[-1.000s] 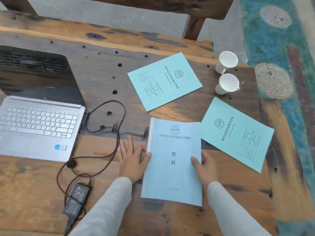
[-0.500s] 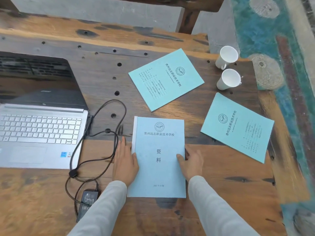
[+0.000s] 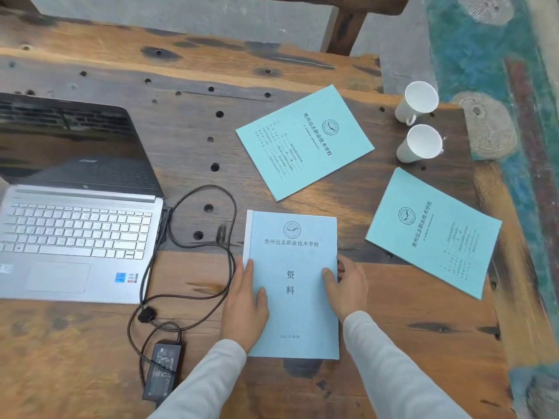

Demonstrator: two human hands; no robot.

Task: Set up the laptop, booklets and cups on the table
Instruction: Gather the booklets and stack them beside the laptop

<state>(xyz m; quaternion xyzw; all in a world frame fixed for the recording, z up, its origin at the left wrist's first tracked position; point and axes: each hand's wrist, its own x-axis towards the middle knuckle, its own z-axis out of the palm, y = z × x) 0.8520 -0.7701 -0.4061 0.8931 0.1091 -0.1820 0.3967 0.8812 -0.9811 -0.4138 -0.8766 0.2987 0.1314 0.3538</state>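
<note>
While the near booklet lies flat on the table straight in front of the person, both hands rest at its sides. The left hand lies along the spine edge with its fingers straight and its thumb on the cover. The right hand holds the opposite edge, with the thumb on the cover and the fingers bent down against the edge; whether they reach under it cannot be told. The cover is pale blue with a round emblem and printed characters, and its long sides run away from the person.

The far booklet lies beyond it, turned at an angle, apart from the others. The right booklet lies to the right, also slanted, close to the table's right edge. Two white cups sit near the far right corner: the far cup and, just in front of it, the near cup, which stands a little beyond the right booklet's upper corner.

The laptop stands open on the left, its screen dark and its silver keyboard toward the person. A black cable loops from its right side across the wood between the laptop and the near booklet, down to the charger lying near the front edge beside the left sleeve.
</note>
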